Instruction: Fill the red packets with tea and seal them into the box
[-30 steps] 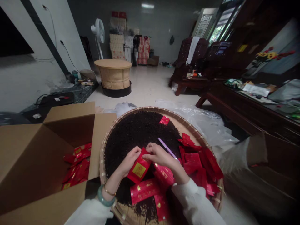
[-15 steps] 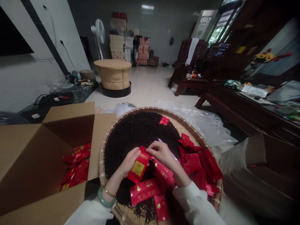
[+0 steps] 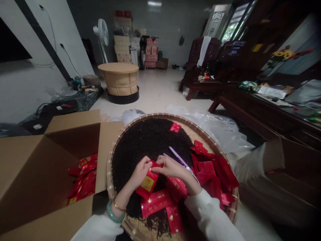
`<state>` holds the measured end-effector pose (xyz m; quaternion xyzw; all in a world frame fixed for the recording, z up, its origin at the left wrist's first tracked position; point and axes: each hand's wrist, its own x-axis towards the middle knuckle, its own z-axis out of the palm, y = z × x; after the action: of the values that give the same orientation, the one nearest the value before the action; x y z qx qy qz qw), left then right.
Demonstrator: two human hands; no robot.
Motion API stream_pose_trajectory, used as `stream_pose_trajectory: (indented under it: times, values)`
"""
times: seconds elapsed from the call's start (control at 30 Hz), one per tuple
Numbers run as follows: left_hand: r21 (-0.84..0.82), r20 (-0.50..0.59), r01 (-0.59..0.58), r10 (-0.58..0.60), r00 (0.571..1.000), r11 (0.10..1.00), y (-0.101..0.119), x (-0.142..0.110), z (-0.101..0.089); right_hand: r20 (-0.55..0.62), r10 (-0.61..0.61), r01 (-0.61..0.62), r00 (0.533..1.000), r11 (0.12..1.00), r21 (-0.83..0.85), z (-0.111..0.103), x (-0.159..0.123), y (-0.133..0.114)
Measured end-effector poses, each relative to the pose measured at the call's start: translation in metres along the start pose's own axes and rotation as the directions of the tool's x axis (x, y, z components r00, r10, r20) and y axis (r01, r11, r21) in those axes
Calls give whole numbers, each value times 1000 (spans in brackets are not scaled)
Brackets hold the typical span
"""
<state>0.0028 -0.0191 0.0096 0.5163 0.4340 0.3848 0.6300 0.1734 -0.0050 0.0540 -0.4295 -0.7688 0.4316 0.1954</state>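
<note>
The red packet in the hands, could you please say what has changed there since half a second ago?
The right hand has shifted left and slightly down over the red packet, its thumb now across the upper front, leaving more of the purple tool in sight. Nothing was let go: the left hand still grips the packet's left side. The packets in the carton stayed put.

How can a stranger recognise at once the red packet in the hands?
Find the round woven tray, then the dark heap in it. Over the heap's near side is the red packet with a yellow panel. Unlike the packets lying nearby, it is held by the left hand and right hand.
</note>
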Motion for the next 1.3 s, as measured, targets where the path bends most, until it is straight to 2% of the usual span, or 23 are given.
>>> stream_pose_trajectory:
  times: [0.1,0.2,0.3,0.37,0.43,0.5,0.63,0.7,0.8,0.93,1.03,1.13,1.3]
  values:
    - [-3,-18,7,-7,1000,1000,2,0,0,-32,-8,8,999,1000,9,1,0,-1]
    - [-36,-50,7,-9,999,999,5,1,1,-205,10,4,979,998,64,8,2,5]
    - [-68,-93,-5,-1,996,998,6,1,2,-380,114,-11,918,965,261,16,5,14]
    - [-93,-109,2,-12,994,996,6,1,2,-371,221,-51,902,907,417,20,7,18]
    - [-119,-105,19,-32,994,993,6,0,1,-302,300,-117,905,857,501,23,7,20]
    - [-134,-81,44,-55,995,990,7,0,1,-279,321,-137,905,842,523,25,8,21]
    - [-132,-44,65,-71,996,989,10,0,1,-356,311,-79,881,840,538,28,9,21]
    - [-127,-47,62,-68,997,990,10,0,2,-345,312,-86,885,838,539,30,9,22]
    - [-117,-54,58,-65,996,991,8,1,1,-330,292,-90,898,854,512,32,10,24]
    - [-182,-31,87,-94,995,979,9,0,1,-414,252,-45,875,893,447,33,10,26]
    - [-250,101,190,-169,980,949,15,-4,0,-525,224,22,821,906,423,33,9,23]
    - [-215,209,252,-207,956,944,21,-7,0,-613,129,123,779,928,352,29,4,14]
    - [-163,186,218,-187,965,962,16,-8,-3,-575,-57,207,816,958,198,9,-8,-3]
